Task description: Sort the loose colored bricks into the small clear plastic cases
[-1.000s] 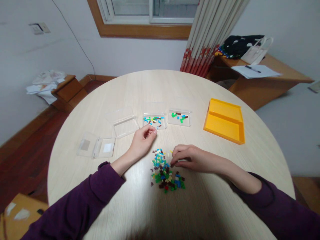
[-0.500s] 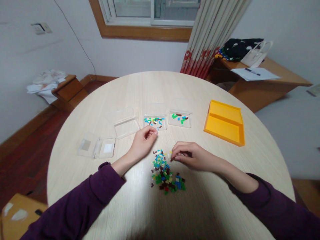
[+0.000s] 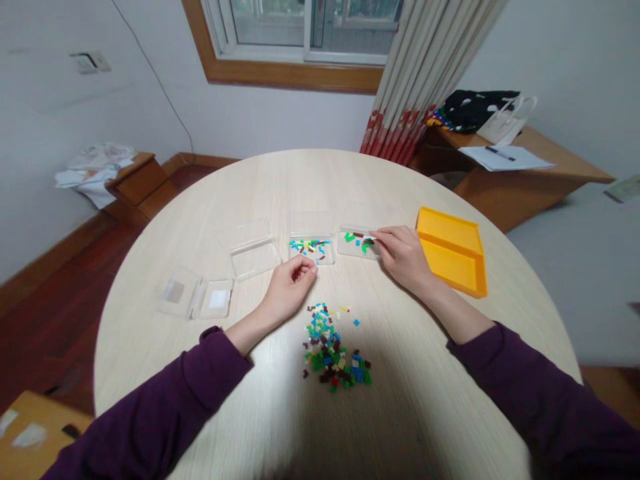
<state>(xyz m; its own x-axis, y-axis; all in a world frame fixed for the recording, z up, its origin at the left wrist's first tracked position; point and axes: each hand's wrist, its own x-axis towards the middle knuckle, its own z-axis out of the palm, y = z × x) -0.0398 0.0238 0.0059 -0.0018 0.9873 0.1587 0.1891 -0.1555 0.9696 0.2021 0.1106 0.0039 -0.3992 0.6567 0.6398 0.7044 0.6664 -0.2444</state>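
A loose pile of small coloured bricks point(image 3: 330, 353) lies on the round table in front of me. My right hand point(image 3: 403, 257) is over the right side of a clear box point(image 3: 353, 250) holding green, brown and blue bricks; its fingers are pinched, and what they hold is too small to name. Just below the middle clear box point(image 3: 325, 259), which has many small bricks in it, rests my left hand point(image 3: 290, 287), its fingers curled together. Whether it holds anything is hidden.
An open yellow box point(image 3: 455, 267) stands at the right. To the left are an open clear box point(image 3: 256, 259) and a smaller clear case point(image 3: 219, 298) with a white label. Beyond the table, a side desk point(image 3: 565, 163) bears papers and a bag.
My right hand has moved from beside the pile up to the right clear box. A blue brick now shows right of the pile. My left hand has stayed nearly still.
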